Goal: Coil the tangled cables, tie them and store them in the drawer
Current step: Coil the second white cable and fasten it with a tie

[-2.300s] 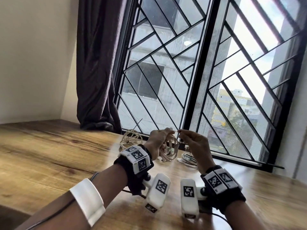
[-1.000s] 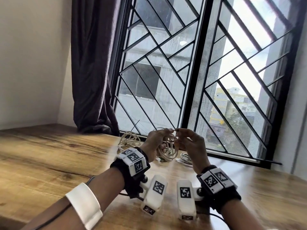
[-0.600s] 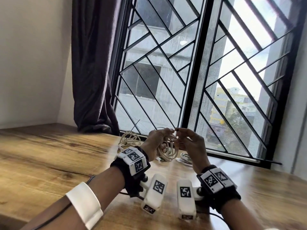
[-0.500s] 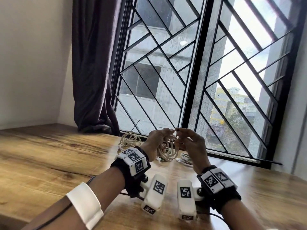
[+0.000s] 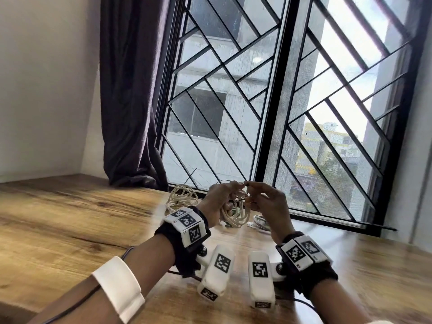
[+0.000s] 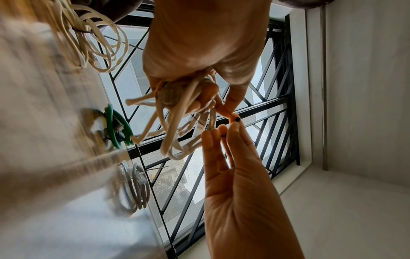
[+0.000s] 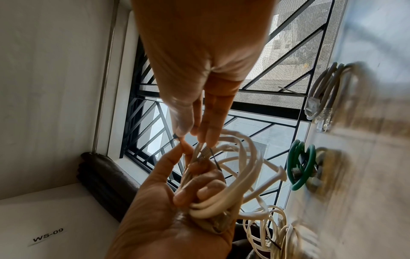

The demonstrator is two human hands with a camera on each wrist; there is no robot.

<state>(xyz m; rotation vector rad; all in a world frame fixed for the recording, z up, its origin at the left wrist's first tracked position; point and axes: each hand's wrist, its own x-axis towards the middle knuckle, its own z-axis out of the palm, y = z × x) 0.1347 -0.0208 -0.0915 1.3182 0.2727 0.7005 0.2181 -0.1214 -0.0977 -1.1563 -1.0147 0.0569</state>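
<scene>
From the head view I have both forearms stretched over the wooden table (image 5: 70, 220), wrists strapped with marker-tagged bands. My left hand (image 5: 216, 199) is raised off the table with its fingers curled round a bundle of cream cable (image 5: 236, 216) — the loops hang down from the fist, and the wrist views show several strands gathered in the palm, with a grey plug end among them. Its thumb and forefinger also pinch one end of a thin black tie (image 7: 214, 158). My right hand (image 5: 268, 202) faces it, fingertips touching the left's; thumb and forefinger pinch the other black end of the tie, the remaining fingers nearly straight. Whether the tie already goes right round the bundle I cannot tell. Beyond the hands, on the table near the window (image 5: 257, 101), lie three more coils: a second cream coil (image 5: 181, 195) to the left, a green coil (image 6: 116, 128) in the middle, a grey coil (image 6: 135, 187) to the right — all apart from each other. A dark curtain (image 5: 128, 90) hangs at the far left of the window.
</scene>
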